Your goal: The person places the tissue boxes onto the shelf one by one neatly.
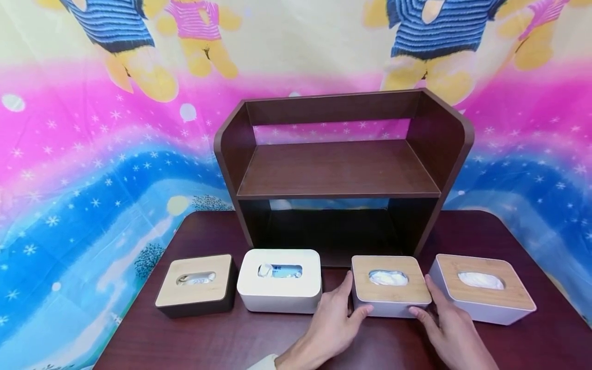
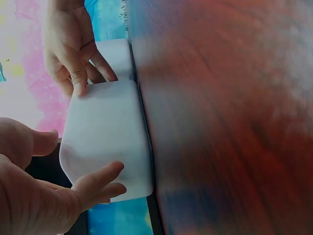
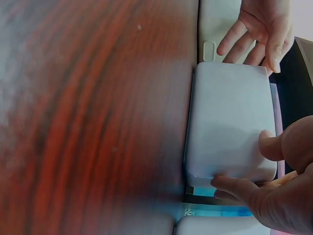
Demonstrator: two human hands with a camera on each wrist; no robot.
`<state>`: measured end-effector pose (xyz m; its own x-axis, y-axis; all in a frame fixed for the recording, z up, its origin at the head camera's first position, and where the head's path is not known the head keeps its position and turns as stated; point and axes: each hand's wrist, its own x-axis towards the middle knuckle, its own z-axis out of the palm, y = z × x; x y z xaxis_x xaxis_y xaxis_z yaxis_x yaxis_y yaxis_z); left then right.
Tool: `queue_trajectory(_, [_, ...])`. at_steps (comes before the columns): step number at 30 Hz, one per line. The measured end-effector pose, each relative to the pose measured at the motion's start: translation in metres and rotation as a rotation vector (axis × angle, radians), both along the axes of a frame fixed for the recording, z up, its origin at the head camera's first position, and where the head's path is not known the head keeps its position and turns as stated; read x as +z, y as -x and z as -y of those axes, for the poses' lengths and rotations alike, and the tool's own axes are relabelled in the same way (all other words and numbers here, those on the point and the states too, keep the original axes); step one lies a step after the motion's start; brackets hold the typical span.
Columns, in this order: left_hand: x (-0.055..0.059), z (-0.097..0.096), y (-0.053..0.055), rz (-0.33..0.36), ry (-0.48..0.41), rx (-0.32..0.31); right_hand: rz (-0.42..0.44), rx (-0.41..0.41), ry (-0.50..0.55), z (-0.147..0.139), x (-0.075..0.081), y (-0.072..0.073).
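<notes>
A tissue box with a light wood lid and pale sides stands on the table between the two hands. At its left end is the left hand, fingers extended along the side and thumb by the front face. The right hand is at the opposite end. Its thumb touches the front face and its fingers lie along the side, as the right wrist view shows on the box's pale front. White tissue shows in the lid slot.
A white tissue box and a dark one with a pale lid stand to the left. Another wood-lidded tissue box is to the right. Behind the row rises a dark brown two-tier shelf on the reddish table.
</notes>
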<state>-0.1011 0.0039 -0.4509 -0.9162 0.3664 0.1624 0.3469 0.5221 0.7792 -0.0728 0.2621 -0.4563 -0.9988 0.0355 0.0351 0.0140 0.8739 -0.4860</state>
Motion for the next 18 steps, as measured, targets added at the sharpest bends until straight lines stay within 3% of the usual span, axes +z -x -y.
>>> queue_trajectory(5, [-0.0019,-0.0006,-0.0011,-0.039,0.013,0.023,0.013,-0.009,0.006,-0.0022,-0.0002,-0.0002])
queue_trajectory(12, [-0.0028,-0.0038,-0.0014,-0.070,0.023,0.052,-0.063,0.003,0.038,-0.0024,-0.0029,-0.0038])
queue_trajectory(18, [-0.0024,-0.0060,-0.0018,-0.129,0.055,0.082,-0.026,-0.023,0.074,-0.0003,-0.0014,-0.0046])
